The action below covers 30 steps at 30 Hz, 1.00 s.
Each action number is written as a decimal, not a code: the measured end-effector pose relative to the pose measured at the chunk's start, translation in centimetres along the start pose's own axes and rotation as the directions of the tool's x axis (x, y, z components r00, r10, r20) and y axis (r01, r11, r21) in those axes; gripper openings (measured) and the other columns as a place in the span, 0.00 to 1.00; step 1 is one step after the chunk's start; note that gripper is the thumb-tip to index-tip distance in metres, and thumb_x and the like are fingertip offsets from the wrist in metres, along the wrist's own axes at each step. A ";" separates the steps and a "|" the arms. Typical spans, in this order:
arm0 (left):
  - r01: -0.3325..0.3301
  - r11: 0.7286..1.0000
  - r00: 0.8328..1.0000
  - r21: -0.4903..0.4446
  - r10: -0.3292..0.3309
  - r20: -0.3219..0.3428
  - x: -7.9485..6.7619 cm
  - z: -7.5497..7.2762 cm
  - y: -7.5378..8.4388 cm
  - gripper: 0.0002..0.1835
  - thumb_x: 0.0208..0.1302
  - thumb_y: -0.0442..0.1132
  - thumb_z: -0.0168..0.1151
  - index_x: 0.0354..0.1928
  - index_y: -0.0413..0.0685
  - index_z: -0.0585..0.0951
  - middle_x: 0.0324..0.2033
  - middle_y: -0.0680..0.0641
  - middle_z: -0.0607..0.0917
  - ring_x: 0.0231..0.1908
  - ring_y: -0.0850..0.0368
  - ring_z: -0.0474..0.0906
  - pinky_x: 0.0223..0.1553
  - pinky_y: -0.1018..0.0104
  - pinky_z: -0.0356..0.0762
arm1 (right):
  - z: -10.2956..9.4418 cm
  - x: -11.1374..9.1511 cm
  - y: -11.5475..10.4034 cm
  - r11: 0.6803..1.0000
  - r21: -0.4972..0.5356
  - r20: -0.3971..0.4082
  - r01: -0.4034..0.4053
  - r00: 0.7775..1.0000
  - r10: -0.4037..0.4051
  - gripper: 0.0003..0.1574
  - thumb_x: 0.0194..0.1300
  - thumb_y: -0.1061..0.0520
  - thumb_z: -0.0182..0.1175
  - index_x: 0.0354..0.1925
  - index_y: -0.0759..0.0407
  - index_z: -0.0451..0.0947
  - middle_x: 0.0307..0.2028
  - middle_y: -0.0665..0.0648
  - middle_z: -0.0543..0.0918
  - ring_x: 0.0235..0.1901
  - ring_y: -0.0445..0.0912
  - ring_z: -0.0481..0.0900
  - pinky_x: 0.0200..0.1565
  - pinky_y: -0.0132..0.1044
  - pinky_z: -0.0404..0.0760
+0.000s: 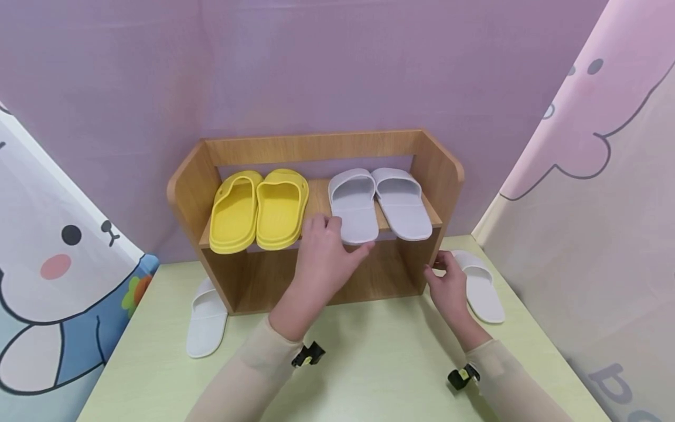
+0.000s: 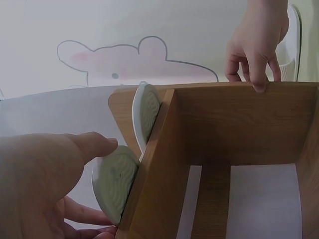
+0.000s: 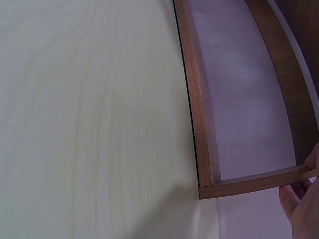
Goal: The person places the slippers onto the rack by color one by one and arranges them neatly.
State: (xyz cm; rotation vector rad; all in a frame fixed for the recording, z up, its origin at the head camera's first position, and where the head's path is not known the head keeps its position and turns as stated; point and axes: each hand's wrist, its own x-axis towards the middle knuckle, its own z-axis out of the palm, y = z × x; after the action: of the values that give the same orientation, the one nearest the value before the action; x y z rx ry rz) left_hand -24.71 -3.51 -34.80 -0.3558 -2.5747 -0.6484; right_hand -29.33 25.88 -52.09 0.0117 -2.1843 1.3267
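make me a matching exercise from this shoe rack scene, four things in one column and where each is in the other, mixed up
Things:
1. yellow slippers
2. grey slippers
3. left hand
4. right hand

Places:
A. at the rack's right side panel, near the table
B. left half of the shelf
C. at the heel of a grey slipper, at the shelf's front edge
D. right half of the shelf

Pairs: 1-B, 2-D, 3-C, 4-A
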 end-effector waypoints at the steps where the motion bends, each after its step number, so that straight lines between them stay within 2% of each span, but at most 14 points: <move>1: -0.002 1.000 1.000 0.002 0.002 0.000 0.0 0.0 0.1 0.43 0.63 0.66 0.79 0.59 0.31 0.83 0.53 0.36 0.81 0.57 0.40 0.73 0.55 0.50 0.82 | 0.0 0.0 0.0 1.000 0.002 0.001 -0.001 1.000 0.001 0.13 0.70 0.69 0.67 0.52 0.65 0.82 0.45 0.64 0.89 0.47 0.57 0.87 0.34 0.19 0.80; 11: -0.006 1.000 1.000 0.001 0.006 -0.002 0.0 0.3 0.4 0.43 0.62 0.65 0.81 0.59 0.31 0.83 0.51 0.36 0.80 0.55 0.41 0.73 0.52 0.51 0.82 | 0.0 -0.1 0.2 1.000 0.010 0.003 0.009 1.000 -0.009 0.13 0.71 0.68 0.67 0.53 0.65 0.82 0.46 0.65 0.89 0.48 0.59 0.87 0.36 0.19 0.80; 22: -0.009 1.000 1.000 0.005 0.009 0.022 0.0 -0.1 0.2 0.45 0.63 0.67 0.79 0.61 0.31 0.83 0.55 0.36 0.81 0.57 0.41 0.75 0.55 0.51 0.84 | 0.1 0.0 0.2 1.000 0.012 0.000 0.000 1.000 0.000 0.13 0.70 0.69 0.67 0.52 0.65 0.82 0.45 0.65 0.89 0.48 0.58 0.87 0.34 0.19 0.80; 26: -0.013 1.000 1.000 -0.016 0.013 0.004 -0.2 -0.3 -0.1 0.44 0.62 0.65 0.80 0.60 0.32 0.83 0.54 0.37 0.81 0.56 0.42 0.75 0.55 0.50 0.84 | 0.1 0.0 0.2 1.000 0.010 0.005 -0.009 1.000 0.009 0.13 0.71 0.69 0.67 0.52 0.65 0.82 0.46 0.65 0.89 0.48 0.59 0.87 0.35 0.19 0.80; 30: -0.029 0.999 0.999 -0.028 0.028 -0.014 -0.6 -0.7 -0.4 0.42 0.62 0.66 0.80 0.61 0.37 0.83 0.55 0.41 0.80 0.55 0.45 0.75 0.52 0.51 0.84 | 0.1 0.1 0.1 1.000 0.008 0.006 -0.015 1.000 0.015 0.13 0.70 0.69 0.67 0.52 0.65 0.81 0.45 0.66 0.89 0.48 0.58 0.87 0.35 0.19 0.81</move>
State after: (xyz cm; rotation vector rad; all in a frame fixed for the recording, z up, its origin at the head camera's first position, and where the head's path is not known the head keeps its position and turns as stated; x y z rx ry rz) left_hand -24.10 -4.26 -34.70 -0.3954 -2.5452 -0.6747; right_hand -29.42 25.89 -52.15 0.0023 -2.1881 1.3449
